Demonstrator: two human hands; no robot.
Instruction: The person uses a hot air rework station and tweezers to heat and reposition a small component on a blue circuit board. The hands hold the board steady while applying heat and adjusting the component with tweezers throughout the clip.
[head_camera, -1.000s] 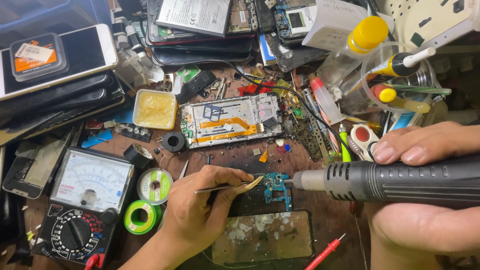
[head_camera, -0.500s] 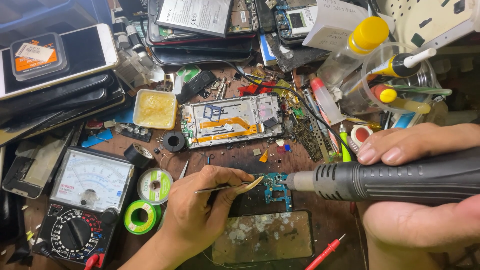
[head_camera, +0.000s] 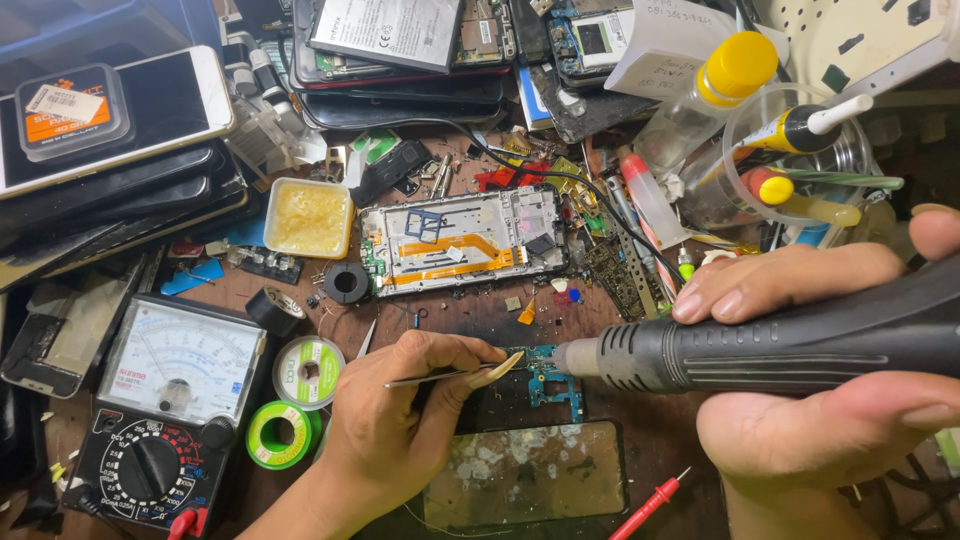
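Cluttered worktop (head_camera: 440, 320) is carrying a small blue circuit board (head_camera: 545, 372) near its front edge; left hand (head_camera: 400, 420) is pinching thin metal tweezers (head_camera: 450, 373) there, right hand (head_camera: 820, 350) is gripping a black hot-air wand (head_camera: 760, 345), best kept steady and close.

head view, looking steeply down, close over workbench (head_camera: 300, 305).

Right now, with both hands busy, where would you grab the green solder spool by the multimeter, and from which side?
Take the green solder spool by its outer rim, from straight above. It lies flat with its hole facing up, so the rim offers two opposite sides. The multimeter crowds its left, the left hand its right, and a white spool sits just behind, so a side approach looks cramped.
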